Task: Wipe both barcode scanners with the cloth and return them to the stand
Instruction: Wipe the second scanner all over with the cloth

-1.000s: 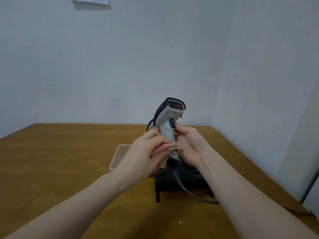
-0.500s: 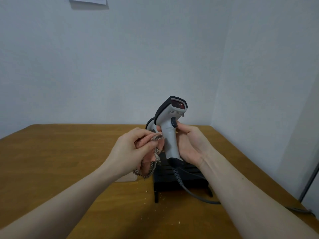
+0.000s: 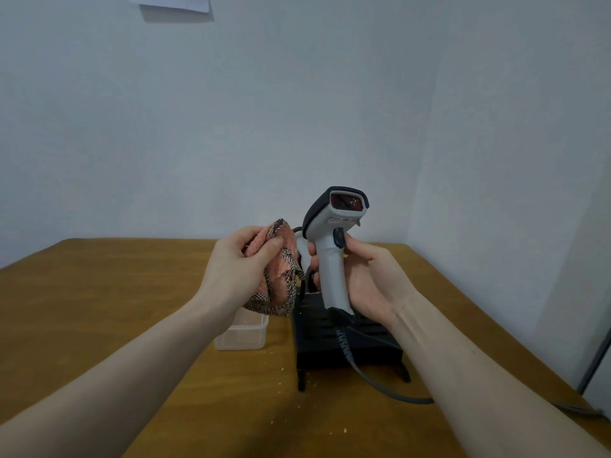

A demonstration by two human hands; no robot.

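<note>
My right hand (image 3: 367, 279) grips the handle of a grey and black barcode scanner (image 3: 334, 239), held upright above the black stand (image 3: 347, 345), its red window facing me. A dark cable (image 3: 370, 378) runs from its base across the table to the right. My left hand (image 3: 238, 266) grips a bunched pink checked cloth (image 3: 281, 276) just left of the scanner, a small gap apart from it. A second scanner (image 3: 301, 246) shows only as a sliver behind the cloth and the held scanner.
A small clear plastic container (image 3: 244, 335) sits on the wooden table (image 3: 99, 309) left of the stand, below my left hand. Crumbs lie scattered in front of the stand. White walls close in behind and on the right.
My left hand has pulled the cloth off the scanner's handle and moved it up and to the left. The scanner has turned so its window faces me more.
</note>
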